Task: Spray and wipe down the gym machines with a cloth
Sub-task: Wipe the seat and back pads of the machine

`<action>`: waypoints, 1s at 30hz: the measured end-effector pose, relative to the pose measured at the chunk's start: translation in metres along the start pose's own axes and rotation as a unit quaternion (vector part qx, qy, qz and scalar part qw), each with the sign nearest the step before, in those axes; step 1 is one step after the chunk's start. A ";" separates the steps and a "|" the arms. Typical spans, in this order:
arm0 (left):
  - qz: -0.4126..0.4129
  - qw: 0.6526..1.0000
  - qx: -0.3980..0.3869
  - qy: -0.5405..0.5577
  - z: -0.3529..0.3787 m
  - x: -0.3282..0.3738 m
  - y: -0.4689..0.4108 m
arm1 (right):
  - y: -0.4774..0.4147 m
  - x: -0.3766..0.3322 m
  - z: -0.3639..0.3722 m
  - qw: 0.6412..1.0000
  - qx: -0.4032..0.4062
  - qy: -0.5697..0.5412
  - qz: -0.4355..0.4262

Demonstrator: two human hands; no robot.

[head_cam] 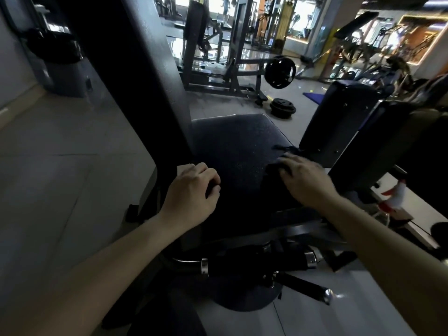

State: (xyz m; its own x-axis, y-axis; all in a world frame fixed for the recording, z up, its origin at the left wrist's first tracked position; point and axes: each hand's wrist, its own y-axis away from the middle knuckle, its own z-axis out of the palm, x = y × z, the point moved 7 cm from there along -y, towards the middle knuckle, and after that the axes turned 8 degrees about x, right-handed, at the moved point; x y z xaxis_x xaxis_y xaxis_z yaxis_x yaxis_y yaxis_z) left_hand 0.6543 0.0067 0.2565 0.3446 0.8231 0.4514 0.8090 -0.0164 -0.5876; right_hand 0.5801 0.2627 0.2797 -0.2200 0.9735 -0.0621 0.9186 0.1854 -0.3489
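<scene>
A black padded seat (240, 151) of a gym machine fills the middle of the view. My right hand (303, 180) lies flat on a dark cloth (282, 157) at the seat's right side, fingers spread over it. My left hand (194, 187) rests on the seat's left edge with its fingers loosely curled, holding nothing. A white spray bottle with a red trigger (394, 196) stands on the machine frame to the right, apart from both hands.
A thick black upright post (135, 76) rises left of the seat. An angled back pad (339, 117) stands right of it. Chrome-capped handles (257, 261) cross below. Weight plates (282, 107) lie on the tiled floor; more machines fill the back.
</scene>
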 end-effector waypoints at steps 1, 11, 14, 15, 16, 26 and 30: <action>0.005 1.000 -0.001 0.008 -0.001 -0.001 0.000 | -0.006 0.017 -0.001 0.998 0.008 0.005 0.068; -0.040 0.998 0.014 0.047 -0.013 -0.010 0.003 | 0.029 -0.155 0.021 0.982 -0.058 -0.063 -0.168; -0.010 1.000 0.004 0.008 -0.009 -0.012 0.000 | -0.003 -0.091 0.017 0.993 -0.065 -0.004 -0.098; 0.001 1.000 -0.012 0.002 -0.005 -0.013 -0.002 | -0.016 -0.061 0.014 0.997 -0.063 0.022 -0.048; 0.010 0.999 -0.030 -0.005 -0.001 -0.012 -0.004 | -0.028 -0.031 0.011 0.997 -0.063 0.040 0.002; 0.013 0.999 -0.033 -0.010 0.006 -0.017 -0.011 | -0.079 -0.091 0.046 0.990 -0.128 0.013 -0.060; 0.022 0.998 -0.052 -0.041 0.005 -0.011 -0.013 | -0.090 -0.171 0.065 0.954 -0.159 -0.073 -0.245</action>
State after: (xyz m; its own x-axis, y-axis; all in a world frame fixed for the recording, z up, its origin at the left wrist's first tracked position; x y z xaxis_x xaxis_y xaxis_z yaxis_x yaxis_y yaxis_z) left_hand 0.6380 0.0010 0.2556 0.3439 0.8642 0.3672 0.8406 -0.1091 -0.5306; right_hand 0.5132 0.0709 0.2609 -0.6702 0.7352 -0.1016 0.7420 0.6669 -0.0689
